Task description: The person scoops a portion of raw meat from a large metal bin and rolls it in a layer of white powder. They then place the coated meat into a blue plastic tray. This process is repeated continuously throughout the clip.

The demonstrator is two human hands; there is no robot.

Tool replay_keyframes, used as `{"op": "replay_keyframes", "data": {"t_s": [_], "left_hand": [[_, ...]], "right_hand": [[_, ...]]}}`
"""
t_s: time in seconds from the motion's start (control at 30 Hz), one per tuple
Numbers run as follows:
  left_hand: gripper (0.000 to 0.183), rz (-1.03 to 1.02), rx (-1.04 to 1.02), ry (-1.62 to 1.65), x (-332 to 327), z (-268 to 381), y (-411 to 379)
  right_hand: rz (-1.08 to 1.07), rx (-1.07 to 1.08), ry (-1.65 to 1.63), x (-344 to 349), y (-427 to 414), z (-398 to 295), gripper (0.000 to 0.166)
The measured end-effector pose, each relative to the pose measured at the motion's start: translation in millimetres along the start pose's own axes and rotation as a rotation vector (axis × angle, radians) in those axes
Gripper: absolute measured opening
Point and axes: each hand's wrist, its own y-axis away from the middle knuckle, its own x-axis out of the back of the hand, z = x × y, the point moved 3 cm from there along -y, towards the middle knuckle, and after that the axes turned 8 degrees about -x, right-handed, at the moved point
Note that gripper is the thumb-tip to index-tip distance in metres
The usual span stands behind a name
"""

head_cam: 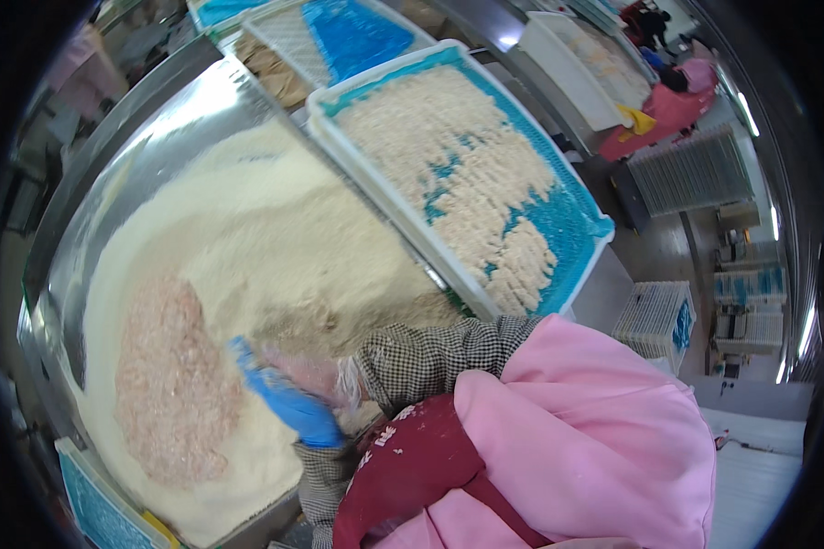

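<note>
My left hand (pixel 285 398), in a blue glove dusted with powder, is held with its fingers stretched out beside the heap of raw, pinkish meat pieces (pixel 175 391). Right next to it is my right hand (pixel 309 376), in a clear plastic glove, blurred and partly hidden behind the left. Whether it holds anything is unclear. Both are over the pale breading powder or flour (pixel 268 240) spread in a large metal tray (pixel 134 141). Clumpier, browner powder (pixel 323 317) lies just beyond the right hand.
A white plastic tray (pixel 398 223) lined with teal mesh, bearing coated pieces, adjoins the metal tray. Behind it lies blue plastic sheeting (pixel 353 38). Another teal-lined tray (pixel 103 497) is at lower left. Stacked trays (pixel 652 316) and a person in pink (pixel 697 72) are farther off.
</note>
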Motion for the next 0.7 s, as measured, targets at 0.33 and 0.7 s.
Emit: {"op": "replay_keyframes", "data": {"t_s": [0.33,0.7], "left_hand": [[0.065,-0.244,-0.200,-0.607,-57,20,-16],[0.056,-0.414,0.036,-0.940,21,-49,78]], "right_hand": [[0.033,0.125,-0.047,47,97,-71,0.048],[1.172,0.838,1.029,157,386,-348,0.055]]}}
